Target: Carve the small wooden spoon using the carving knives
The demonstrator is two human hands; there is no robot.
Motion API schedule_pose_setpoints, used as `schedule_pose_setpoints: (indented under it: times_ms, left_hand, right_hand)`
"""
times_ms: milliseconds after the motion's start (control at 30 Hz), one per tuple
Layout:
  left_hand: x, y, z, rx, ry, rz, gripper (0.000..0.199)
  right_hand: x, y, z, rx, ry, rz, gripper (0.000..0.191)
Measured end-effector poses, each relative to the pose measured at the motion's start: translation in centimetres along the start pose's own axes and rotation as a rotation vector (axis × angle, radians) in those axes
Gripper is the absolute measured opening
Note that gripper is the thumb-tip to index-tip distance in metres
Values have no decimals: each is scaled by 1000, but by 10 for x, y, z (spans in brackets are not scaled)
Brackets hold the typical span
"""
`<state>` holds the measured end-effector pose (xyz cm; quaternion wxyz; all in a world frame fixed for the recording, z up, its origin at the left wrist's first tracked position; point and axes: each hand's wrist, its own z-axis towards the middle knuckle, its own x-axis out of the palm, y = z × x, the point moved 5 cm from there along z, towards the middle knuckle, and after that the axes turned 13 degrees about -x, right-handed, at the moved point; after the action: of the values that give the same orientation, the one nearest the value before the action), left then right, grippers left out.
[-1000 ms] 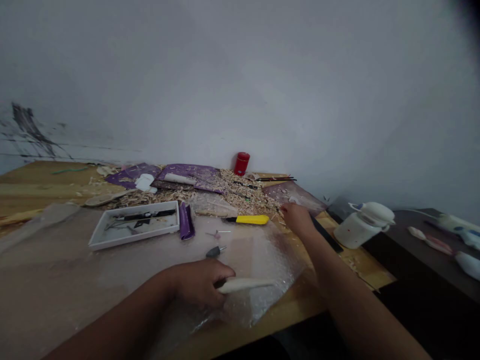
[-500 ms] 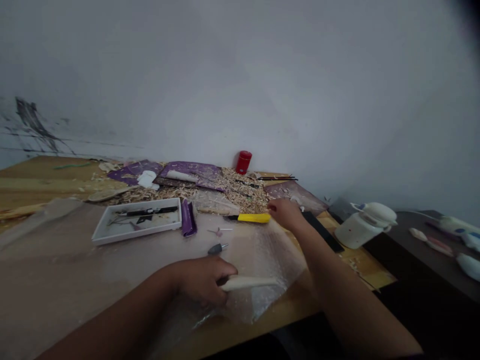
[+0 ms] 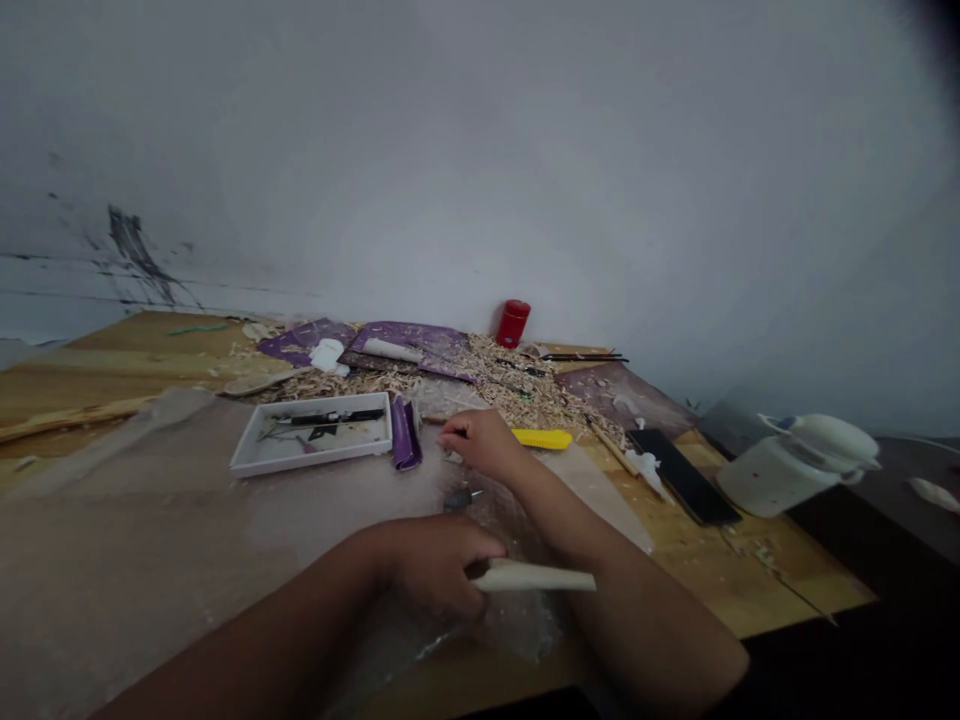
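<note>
My left hand (image 3: 439, 565) is closed around a pale, tapered wooden stick (image 3: 536, 577), whose free end points right across my right forearm. My right hand (image 3: 486, 445) is over the plastic sheet (image 3: 330, 520), its thumb and fingers pinched together. Whether anything small is between those fingertips is hidden. Just below the right hand lies a grey cone-shaped bit (image 3: 458, 498) with a thin metal shank. Behind the right wrist lies a yellow-handled cutter (image 3: 543, 439), its left end covered by the hand. A folded purple piece (image 3: 406, 436) stands left of the fingertips.
A white tray (image 3: 315, 461) with a black pen-like tool (image 3: 337, 416) lies to the left. Wood shavings (image 3: 517, 395) are heaped near the wall, by a red can (image 3: 514, 323). At right are a black phone (image 3: 686, 478) and a white jug (image 3: 787, 470).
My right hand has moved left from the right end of the yellow cutter to near the purple piece. The left hand still holds the stick. The view has turned slightly left.
</note>
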<state>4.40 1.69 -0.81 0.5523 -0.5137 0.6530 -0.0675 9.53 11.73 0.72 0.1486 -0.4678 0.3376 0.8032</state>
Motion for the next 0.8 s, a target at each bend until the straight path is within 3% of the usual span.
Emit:
schedule_pose_setpoints:
  times_ms: [133,333,467,567,633,700,800]
  left_hand:
    - [-1,-1,-1,9,-7,28,13]
    - [-1,-1,-1,66,-24,56,14]
    - [-2,-1,0,33,-60,38,15]
    - [-1,-2,1,37,-74,-6,16]
    - [-6,-1,2,34,-178,-92,15]
    - [-20,7,1,-9,-410,-277,16]
    - [-40,30,-6,-139,-785,-730,18]
  right_hand:
    - [-4,-5,-9,-32,-17,-6,15]
    - [-5,-12,-19,-88,185,-156,9]
    - [6,-11,-18,-131,184,-232,14]
    - [17,-7,-15,-171,201,-258,7]
    - [17,-7,-13,-142,162,-258,2]
    - [11,-8,-11,-94,102,-238,2]
    - [-9,-14,-12,6,-67,-145,9]
